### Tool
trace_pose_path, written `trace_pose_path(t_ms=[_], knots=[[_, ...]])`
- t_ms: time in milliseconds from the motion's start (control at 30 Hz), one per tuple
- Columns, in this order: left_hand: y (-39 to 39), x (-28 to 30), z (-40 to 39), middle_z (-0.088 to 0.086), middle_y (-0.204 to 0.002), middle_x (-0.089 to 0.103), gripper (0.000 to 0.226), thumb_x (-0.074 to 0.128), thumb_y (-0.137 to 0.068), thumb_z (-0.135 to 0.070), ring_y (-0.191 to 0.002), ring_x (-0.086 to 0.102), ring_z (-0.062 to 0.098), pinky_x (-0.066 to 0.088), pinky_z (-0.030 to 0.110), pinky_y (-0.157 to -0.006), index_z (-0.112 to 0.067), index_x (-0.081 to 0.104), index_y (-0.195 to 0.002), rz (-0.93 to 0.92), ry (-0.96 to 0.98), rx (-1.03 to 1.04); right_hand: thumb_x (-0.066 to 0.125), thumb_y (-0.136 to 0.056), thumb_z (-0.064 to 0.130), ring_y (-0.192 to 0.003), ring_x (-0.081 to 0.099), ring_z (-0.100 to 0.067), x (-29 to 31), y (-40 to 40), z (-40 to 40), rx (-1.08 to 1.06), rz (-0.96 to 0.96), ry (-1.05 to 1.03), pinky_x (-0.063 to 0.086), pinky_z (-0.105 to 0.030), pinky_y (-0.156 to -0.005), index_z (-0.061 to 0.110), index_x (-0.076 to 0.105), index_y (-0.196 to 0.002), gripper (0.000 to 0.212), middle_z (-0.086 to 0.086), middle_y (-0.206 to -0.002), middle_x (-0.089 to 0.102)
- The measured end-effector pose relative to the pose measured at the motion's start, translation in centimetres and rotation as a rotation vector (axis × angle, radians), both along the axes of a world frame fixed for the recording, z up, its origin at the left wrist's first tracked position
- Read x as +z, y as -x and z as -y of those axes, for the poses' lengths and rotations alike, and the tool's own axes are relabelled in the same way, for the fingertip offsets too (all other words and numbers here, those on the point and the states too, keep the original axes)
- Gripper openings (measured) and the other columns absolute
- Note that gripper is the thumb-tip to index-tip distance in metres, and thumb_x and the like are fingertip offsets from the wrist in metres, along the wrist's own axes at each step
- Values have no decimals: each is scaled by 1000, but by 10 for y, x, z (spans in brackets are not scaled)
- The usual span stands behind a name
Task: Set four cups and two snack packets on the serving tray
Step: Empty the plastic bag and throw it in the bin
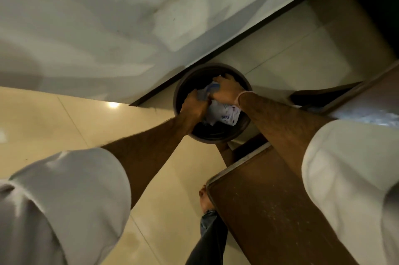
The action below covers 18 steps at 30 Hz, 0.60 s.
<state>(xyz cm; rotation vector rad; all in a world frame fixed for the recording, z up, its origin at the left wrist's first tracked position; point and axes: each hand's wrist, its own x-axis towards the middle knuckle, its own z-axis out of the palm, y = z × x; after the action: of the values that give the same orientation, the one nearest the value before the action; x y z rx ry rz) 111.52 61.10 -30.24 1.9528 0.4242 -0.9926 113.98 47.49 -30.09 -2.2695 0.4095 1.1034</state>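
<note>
Both of my hands reach down into a round dark bin (181,90) that stands on the floor against the wall. My left hand (195,106) and my right hand (226,92) are both closed on a crumpled white wrapper with blue print (225,113), which lies inside the bin. The wrapper's lower part sticks out below my right wrist. No cups, snack packets or serving tray are in view.
A brown wooden table corner (259,210) juts in at the lower right, close to my right forearm. Glossy cream floor tiles (64,124) spread to the left. A pale wall (108,16) with a dark skirting rises behind the bin. My foot (205,200) shows beside the table.
</note>
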Motion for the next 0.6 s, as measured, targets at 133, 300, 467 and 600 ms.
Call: trace_pose_path(t_ms=[133,300,467,600], knots=[[-11,45,9,7,-138,56,47,57,-96,-28,-129,52,25,39,25,-97,-16,48,-141,146,-9,-53,60,-91,39,-143,33,-34,49,-4,11,-52,120,-2,29,-39,-119,18,41,-148,64,-14,-157,33],[-32,120,34,7,-138,57,43,57,-95,-29,-127,53,30,40,28,-95,-15,53,-136,293,-22,-110,54,-95,33,-141,36,-35,137,-10,38,-163,258,-26,30,-38,-117,14,42,-147,56,-17,-155,35],[-50,229,75,5,-155,41,55,50,-99,-37,-138,43,26,32,27,-105,-20,37,-150,391,-13,-169,51,-99,35,-144,35,-28,245,-8,79,-286,388,-50,28,-41,-120,13,34,-151,59,-11,-159,32],[-54,324,107,2,-155,40,54,49,-100,-38,-138,43,24,33,31,-108,-22,36,-150,522,25,-228,49,-100,35,-145,34,-25,336,2,113,-349,502,-30,26,-35,-120,13,34,-151,57,-9,-159,34]])
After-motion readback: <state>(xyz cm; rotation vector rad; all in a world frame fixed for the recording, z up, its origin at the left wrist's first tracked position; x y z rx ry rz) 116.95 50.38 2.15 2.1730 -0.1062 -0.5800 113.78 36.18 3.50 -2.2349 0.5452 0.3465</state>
